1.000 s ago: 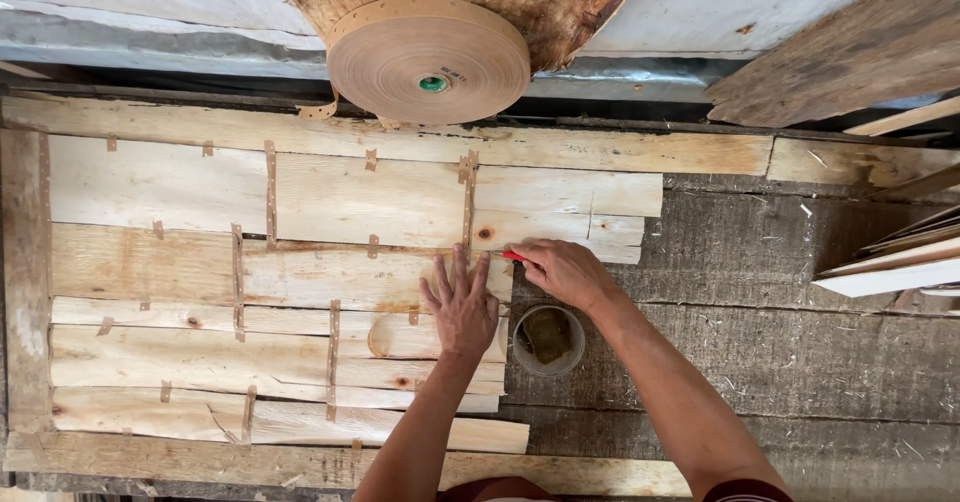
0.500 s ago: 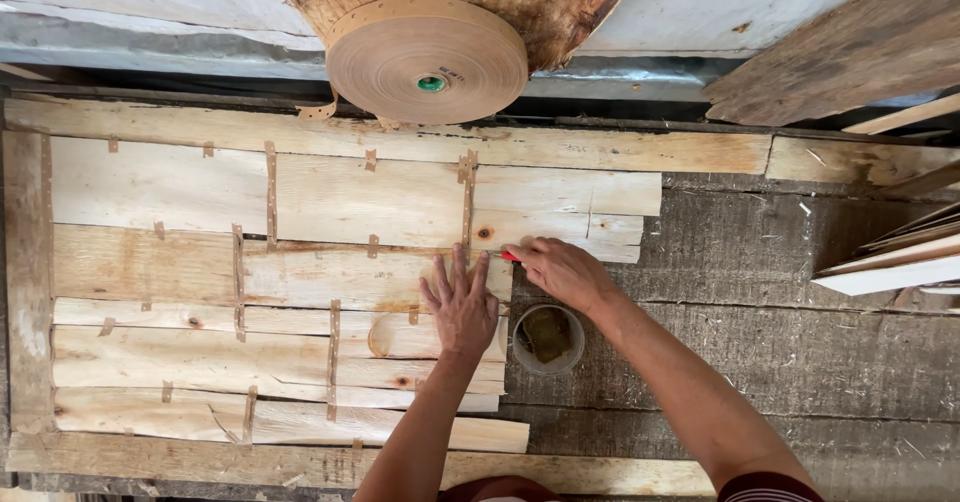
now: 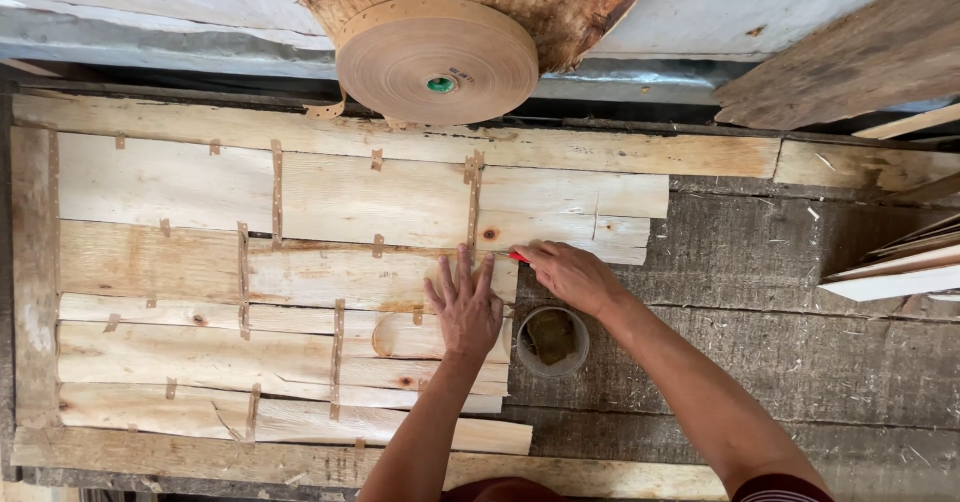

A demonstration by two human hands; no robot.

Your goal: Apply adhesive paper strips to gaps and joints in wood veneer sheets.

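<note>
Several pale veneer sheets [image 3: 200, 262], joined by short strips of brown tape, fill the left and middle of the frame on the table [image 3: 780, 362]. At upper centre hangs a tape roll [image 3: 437, 59]. Just right of centre, the left hand [image 3: 466, 307] lies flat and open on the veneer, fingers spread. Beside it stands a small round cup [image 3: 552, 342]. The right hand [image 3: 572, 275] is closed around a red tool [image 3: 518, 257] at the veneer's edge.

1. We see a big roll of brown paper tape [image 3: 437, 59] at the top, against a rough wood slab [image 3: 560, 2].
2. We see a weathered plank [image 3: 850, 62] leaning at upper right.
3. We see stacked boards [image 3: 890, 272] at the right edge.
</note>
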